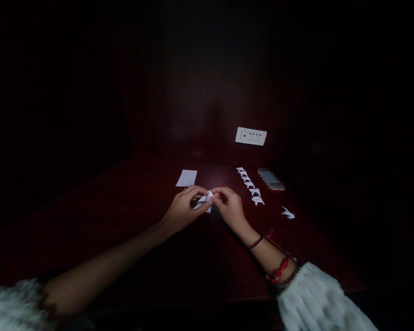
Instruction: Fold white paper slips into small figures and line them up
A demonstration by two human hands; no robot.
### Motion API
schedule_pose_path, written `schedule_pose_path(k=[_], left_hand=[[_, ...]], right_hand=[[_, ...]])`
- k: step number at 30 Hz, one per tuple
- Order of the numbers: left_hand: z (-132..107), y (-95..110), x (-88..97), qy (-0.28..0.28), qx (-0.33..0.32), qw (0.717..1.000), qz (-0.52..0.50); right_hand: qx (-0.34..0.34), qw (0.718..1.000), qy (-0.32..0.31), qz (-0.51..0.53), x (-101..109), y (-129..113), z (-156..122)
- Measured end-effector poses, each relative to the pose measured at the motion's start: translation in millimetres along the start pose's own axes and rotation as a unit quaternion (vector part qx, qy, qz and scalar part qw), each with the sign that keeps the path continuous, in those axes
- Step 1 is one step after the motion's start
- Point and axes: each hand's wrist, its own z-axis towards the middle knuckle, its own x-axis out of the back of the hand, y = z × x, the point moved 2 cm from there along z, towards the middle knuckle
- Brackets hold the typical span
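Left forearm (106, 270) stretched diagonally inward from lower left, right forearm (267, 253) angled in from lower right, left hand (183, 206) and right hand (232, 208) close together, fingers (197, 189) curled and pinching

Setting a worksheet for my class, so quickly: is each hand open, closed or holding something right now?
Left hand: closed, holding the small, white, folded piece of paper.
Right hand: closed, fingertips pinching the same paper.

The head-worn camera looks forward and down, across a table (138, 195) toward a wall (200, 101).
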Motion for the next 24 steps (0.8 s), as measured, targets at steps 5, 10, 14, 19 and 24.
schedule_pose_path(k=[5, 10, 14, 19, 24], left_hand=[[-0.3, -0.5, -1.3, 0.017, -0.001, 1.000, 0.015], [-0.1, -3.0, -3.3, 0.032, -0.014, 0.999, 0.033], [-0.6, -5.5, -4.2, 0.025, -0.025, 0.998, 0.046], [-1.4, -7.9, -4.5, 0.025, -0.035, 0.998, 0.055], [-1.5, -6.8, -4.0, 0.032, -0.036, 0.997, 0.066]], right_hand=[[0.008, 1.000, 0.007, -0.012, 1.9, -4.2, -0.9], [0.019, 1.000, -0.002, -0.013, 1.8, -6.3, -1.6], [0.021, 1.000, -0.006, -0.013, 0.8, -4.5, -1.6], [0.026, 1.000, -0.013, -0.005, -0.2, -2.3, -1.7], [0.023, 1.000, -0.011, -0.016, 0.0, -4.0, -1.9]])
